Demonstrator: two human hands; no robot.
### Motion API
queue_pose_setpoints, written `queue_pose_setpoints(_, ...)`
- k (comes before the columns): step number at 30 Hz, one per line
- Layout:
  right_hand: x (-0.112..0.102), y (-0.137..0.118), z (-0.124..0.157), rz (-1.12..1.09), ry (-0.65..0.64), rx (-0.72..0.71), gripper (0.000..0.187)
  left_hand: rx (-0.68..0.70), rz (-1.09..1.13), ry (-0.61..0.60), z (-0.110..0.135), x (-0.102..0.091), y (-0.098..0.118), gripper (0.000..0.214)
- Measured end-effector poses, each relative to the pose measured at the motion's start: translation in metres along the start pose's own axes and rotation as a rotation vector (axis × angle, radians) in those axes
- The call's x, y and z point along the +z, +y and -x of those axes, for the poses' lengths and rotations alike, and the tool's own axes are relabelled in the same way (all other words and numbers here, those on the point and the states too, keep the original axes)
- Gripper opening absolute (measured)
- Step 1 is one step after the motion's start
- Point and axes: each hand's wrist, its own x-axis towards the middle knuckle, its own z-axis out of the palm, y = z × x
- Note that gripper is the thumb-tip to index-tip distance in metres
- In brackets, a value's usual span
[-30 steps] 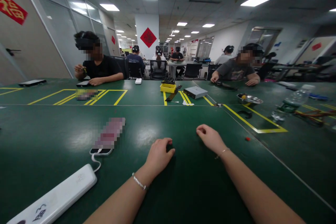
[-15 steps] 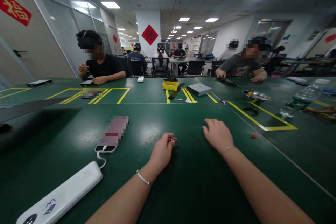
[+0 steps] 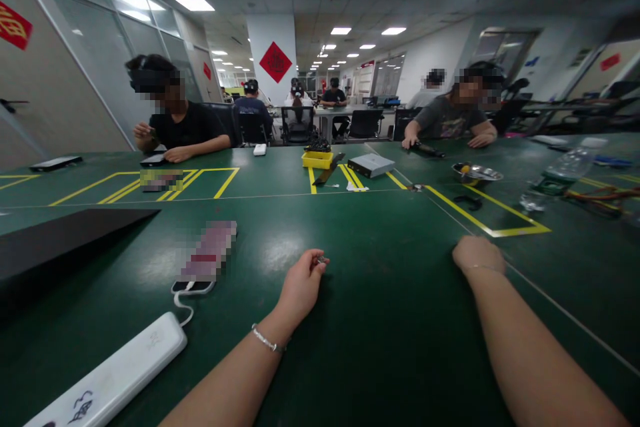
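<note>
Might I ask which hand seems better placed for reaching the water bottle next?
Probably the right hand: it is clearly nearer the water bottle, though whether it holds anything cannot be made out. The left hand is farther away and pinches a small shiny piece.

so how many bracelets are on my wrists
2: a silver bracelet just behind the left hand, and a thin bracelet just behind the right hand. The undersides are out of view, so another could be hidden.
</note>
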Motion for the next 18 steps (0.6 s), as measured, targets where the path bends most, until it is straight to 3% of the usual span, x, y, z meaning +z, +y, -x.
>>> queue_pose_setpoints(5,-0.011,-0.020,0.009,-0.167,-0.047,0.002,0.027,0.007,-0.017,-0.004,0.001,-0.001,0.001,0.023)
queue_pose_setpoints(10,-0.005,-0.079,0.041,-0.510,-0.215,-0.191,0.019,0.062,-0.144,0.013,0.003,-0.003,0.005,0.025)
queue_pose_setpoints(12,-0.002,-0.108,0.065,-0.721,-0.361,-0.281,0.019,0.075,-0.169,0.003,0.004,-0.005,0.007,0.027)
queue_pose_setpoints(14,-0.002,-0.133,0.092,-1.051,-0.589,-0.342,0.022,0.088,-0.164,-0.003,0.003,-0.005,0.007,0.029)
queue_pose_setpoints(16,-0.004,-0.151,0.117,-1.388,-0.827,-0.336,0.020,0.095,-0.138,0.002,0.003,-0.005,0.006,0.030)
queue_pose_setpoints(18,-0.006,-0.160,0.135,-1.566,-0.970,-0.266,0.018,0.080,-0.085,0.007,0.003,-0.004,0.005,0.031)
